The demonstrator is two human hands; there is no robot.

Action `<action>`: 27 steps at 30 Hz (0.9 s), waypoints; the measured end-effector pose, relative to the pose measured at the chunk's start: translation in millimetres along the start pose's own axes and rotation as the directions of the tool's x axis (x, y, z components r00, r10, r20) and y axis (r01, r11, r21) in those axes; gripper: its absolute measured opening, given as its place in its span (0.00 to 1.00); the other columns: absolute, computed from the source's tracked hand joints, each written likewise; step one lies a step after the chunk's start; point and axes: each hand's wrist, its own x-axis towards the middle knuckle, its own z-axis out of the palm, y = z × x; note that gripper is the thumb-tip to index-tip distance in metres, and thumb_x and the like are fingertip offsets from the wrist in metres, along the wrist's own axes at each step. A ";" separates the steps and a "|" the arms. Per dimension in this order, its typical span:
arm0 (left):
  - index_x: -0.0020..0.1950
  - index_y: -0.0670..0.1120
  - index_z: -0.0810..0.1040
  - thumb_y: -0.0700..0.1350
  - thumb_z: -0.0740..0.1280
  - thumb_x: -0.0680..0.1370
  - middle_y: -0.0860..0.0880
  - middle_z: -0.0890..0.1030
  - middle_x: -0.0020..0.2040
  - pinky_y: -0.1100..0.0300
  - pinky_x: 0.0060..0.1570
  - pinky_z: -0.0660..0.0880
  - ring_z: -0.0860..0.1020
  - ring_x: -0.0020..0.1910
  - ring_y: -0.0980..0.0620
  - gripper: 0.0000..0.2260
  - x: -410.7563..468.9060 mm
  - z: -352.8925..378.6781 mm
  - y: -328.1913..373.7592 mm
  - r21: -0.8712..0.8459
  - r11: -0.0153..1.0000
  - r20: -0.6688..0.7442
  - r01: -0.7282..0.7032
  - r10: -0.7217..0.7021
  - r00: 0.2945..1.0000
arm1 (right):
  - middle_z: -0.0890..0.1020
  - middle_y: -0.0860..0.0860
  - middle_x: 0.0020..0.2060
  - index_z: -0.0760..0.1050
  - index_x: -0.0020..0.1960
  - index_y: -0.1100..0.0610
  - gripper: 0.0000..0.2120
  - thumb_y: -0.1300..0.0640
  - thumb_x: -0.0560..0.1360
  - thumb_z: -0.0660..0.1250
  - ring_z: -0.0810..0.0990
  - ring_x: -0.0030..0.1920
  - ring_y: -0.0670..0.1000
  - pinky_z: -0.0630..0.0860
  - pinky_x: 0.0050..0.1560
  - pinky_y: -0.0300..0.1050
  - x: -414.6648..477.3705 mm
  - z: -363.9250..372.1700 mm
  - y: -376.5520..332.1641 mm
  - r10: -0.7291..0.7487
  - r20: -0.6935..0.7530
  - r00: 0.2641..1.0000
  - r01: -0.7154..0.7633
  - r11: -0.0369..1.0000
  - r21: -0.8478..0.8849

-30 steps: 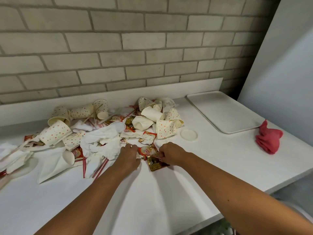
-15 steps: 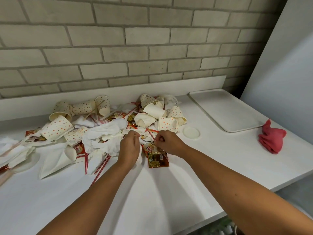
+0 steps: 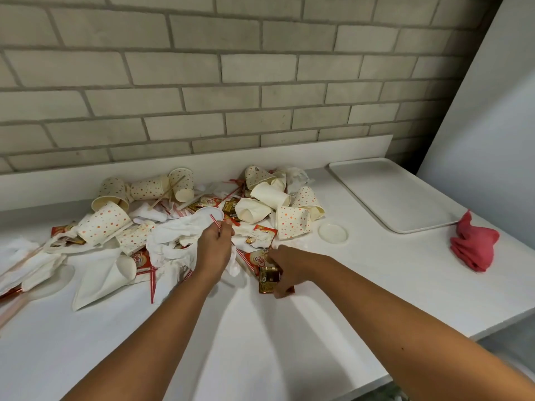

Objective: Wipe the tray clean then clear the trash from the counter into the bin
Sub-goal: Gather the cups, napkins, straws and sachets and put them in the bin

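The trash pile (image 3: 173, 235) of dotted paper cups (image 3: 104, 222), crumpled napkins, sachets and straws sprawls across the back of the white counter (image 3: 260, 342), and everything here is placed against it. At the pile's near edge, about its middle, the left hand (image 3: 215, 250) reaches in from below with the forearm stretched out and the back of the hand facing up. Its fingers (image 3: 224, 230) are curled tight and pinch a striped straw (image 3: 213, 220), whose end sticks up above the knuckles. Just right of it, at the pile's near right corner, the right hand (image 3: 285, 267) lies low on the counter, wrist turned inward. Its fingers (image 3: 272, 257) are bent over a brown sachet (image 3: 268, 280), with the thumb closing on it from the near side. Just off the pile's right edge lies a clear plastic lid (image 3: 333, 233). Further right of the pile lies the tray (image 3: 390, 192), flat and bare. A crumpled red cloth (image 3: 474, 247) lies beyond the tray's near corner, farthest from the pile.
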 end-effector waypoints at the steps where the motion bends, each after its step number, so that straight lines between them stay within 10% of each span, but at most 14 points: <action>1: 0.42 0.41 0.73 0.48 0.58 0.81 0.51 0.72 0.32 0.61 0.34 0.65 0.69 0.34 0.55 0.13 1.1 -1.5 1.2 0.001 1.000 -0.008 -0.001 0.001 1.000 | 0.71 0.55 0.58 0.65 0.65 0.59 0.33 0.52 0.67 0.76 0.73 0.54 0.54 0.70 0.46 0.44 1.0 3.1 1.0 0.009 0.017 1.000 -0.009 1.000 -0.017; 10: 0.43 0.42 0.75 0.48 0.58 0.81 0.51 0.73 0.35 0.59 0.44 0.65 0.70 0.36 0.55 0.13 5.8 -14.1 3.2 -0.027 0.999 -0.039 0.023 -0.024 0.999 | 0.78 0.57 0.57 0.76 0.59 0.60 0.20 0.51 0.71 0.72 0.72 0.47 0.50 0.65 0.35 0.38 10.7 -5.6 -4.4 -0.045 -0.044 0.998 0.043 0.998 -0.053; 20: 0.43 0.42 0.75 0.48 0.58 0.81 0.50 0.75 0.37 0.59 0.47 0.65 0.72 0.43 0.50 0.13 3.3 -19.8 3.2 -0.026 0.999 -0.042 0.034 -0.035 0.999 | 0.70 0.56 0.62 0.71 0.63 0.55 0.26 0.49 0.69 0.73 0.70 0.62 0.56 0.70 0.60 0.50 22.2 5.3 -10.0 0.059 -0.127 0.990 -0.064 0.997 -0.034; 27: 0.44 0.41 0.75 0.48 0.57 0.81 0.50 0.74 0.36 0.59 0.38 0.66 0.71 0.40 0.52 0.13 -3.9 -13.4 9.6 -0.010 1.000 -0.030 0.004 -0.004 1.000 | 0.78 0.56 0.56 0.73 0.55 0.56 0.11 0.54 0.74 0.68 0.75 0.58 0.57 0.69 0.53 0.47 7.2 5.0 -15.7 -0.020 -0.184 0.983 0.036 0.996 0.082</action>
